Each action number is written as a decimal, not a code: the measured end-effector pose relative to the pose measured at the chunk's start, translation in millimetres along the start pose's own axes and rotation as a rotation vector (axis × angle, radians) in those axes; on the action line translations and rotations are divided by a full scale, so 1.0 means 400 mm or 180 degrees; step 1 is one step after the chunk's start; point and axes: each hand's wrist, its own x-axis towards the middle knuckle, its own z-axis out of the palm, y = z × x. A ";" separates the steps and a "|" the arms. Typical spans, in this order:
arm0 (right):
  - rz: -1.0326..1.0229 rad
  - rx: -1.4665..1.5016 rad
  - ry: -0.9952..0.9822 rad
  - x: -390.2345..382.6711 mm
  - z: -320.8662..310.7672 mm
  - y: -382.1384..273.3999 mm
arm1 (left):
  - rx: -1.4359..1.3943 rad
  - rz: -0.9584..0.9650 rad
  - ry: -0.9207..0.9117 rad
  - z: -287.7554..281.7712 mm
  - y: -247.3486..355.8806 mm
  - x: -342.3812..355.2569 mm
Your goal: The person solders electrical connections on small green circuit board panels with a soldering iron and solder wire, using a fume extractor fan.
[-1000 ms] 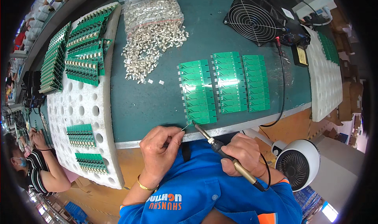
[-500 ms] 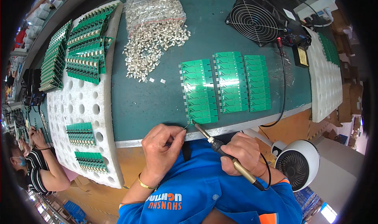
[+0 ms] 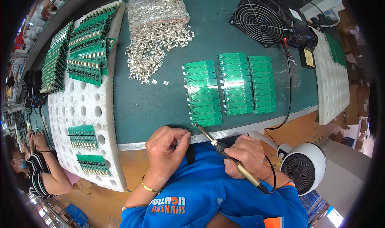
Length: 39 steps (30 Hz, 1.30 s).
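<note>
My right hand point(image 3: 248, 158) is wrapped round a soldering iron point(image 3: 219, 147), whose tip meets the near end of the leftmost green circuit board panel point(image 3: 202, 92). Between the thumb and fingers of my left hand point(image 3: 166, 148) is a thin solder wire point(image 3: 190, 129), its end close to the iron's tip. Small white connectors with pins stick out along that panel's left edge. To its right lie a second circuit board panel point(image 3: 236, 83) and a third circuit board panel point(image 3: 262, 84).
Loose white connectors point(image 3: 146, 55) spill from a clear plastic bag point(image 3: 156, 5). Populated boards point(image 3: 84, 69) lie on a white foam tray point(image 3: 90, 111) at left. A black fan point(image 3: 260, 23) stands at back right; a white fan point(image 3: 303, 168) is beside me. Another person point(image 3: 44, 172) sits far left.
My hands and the iron stay almost where they were, with only a slight shift of the left hand. At far left, the other person's hands have moved a little.
</note>
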 end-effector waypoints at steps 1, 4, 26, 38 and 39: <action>0.0006 0.0001 -0.0003 0.001 0.000 0.000 | 0.0004 -0.0003 0.0001 0.001 0.000 0.000; 0.0010 0.0000 -0.0029 0.001 -0.001 0.001 | -0.0059 -0.0008 -0.0011 0.004 -0.002 0.001; 0.0193 0.0101 0.0178 0.003 0.008 0.003 | 0.0099 0.0147 0.0163 0.011 0.012 0.014; 0.0040 -0.0023 0.0016 0.008 0.000 -0.002 | 0.0259 0.0390 0.0253 0.020 0.008 0.015; 0.0046 -0.0025 -0.0015 0.010 -0.002 -0.003 | 0.0281 0.0414 0.0257 0.021 0.007 0.016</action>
